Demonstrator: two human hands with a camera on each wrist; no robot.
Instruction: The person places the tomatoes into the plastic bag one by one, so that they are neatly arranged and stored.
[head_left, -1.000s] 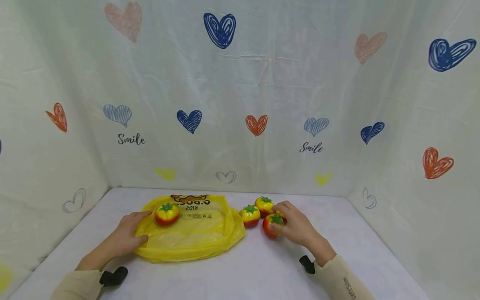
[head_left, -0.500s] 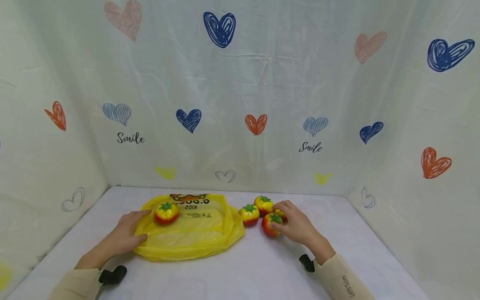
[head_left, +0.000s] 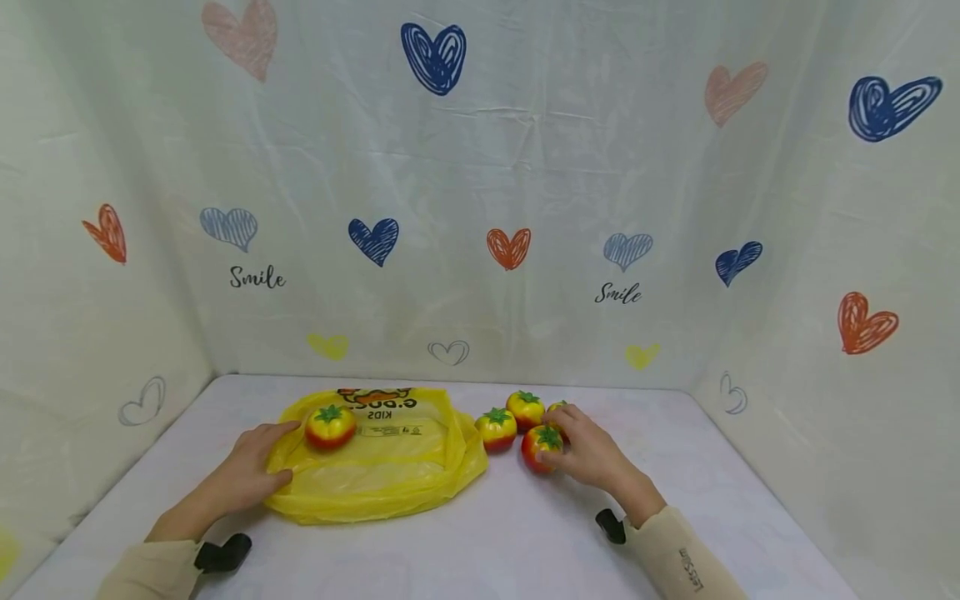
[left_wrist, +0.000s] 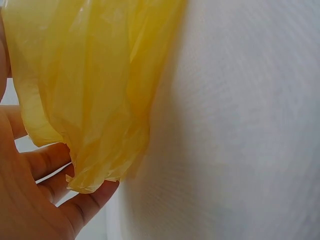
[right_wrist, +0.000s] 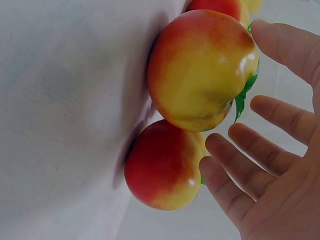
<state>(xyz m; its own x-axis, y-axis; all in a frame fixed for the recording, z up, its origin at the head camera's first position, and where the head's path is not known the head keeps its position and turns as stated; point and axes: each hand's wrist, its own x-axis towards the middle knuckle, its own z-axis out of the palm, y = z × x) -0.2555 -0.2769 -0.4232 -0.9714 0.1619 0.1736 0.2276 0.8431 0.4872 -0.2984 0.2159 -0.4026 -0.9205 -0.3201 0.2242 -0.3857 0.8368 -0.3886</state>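
A yellow plastic bag point(head_left: 390, 475) with dark printing lies flat on the left of the table, and a red-and-yellow toy tomato point(head_left: 330, 427) with a green leaf top sits on it. My left hand point(head_left: 243, 471) is at the bag's left edge, fingers spread and loosely bent; in the left wrist view the bag's crumpled edge point(left_wrist: 100, 165) touches them. On the right, my right hand point(head_left: 596, 450) hovers over a redder toy tomato point(head_left: 536, 450), thumb and fingers apart around its top. The right wrist view has that tomato point(right_wrist: 200, 75) in front of the spread fingers, with another toy tomato point(right_wrist: 165, 167) below.
Beside the redder tomato stand more toy tomatoes: one to the left point(head_left: 496, 430), another behind point(head_left: 525, 410), and one partly hidden by my right hand. White table point(head_left: 450, 558) surrounds them. A heart-printed curtain point(head_left: 442, 183) encloses the back and sides.
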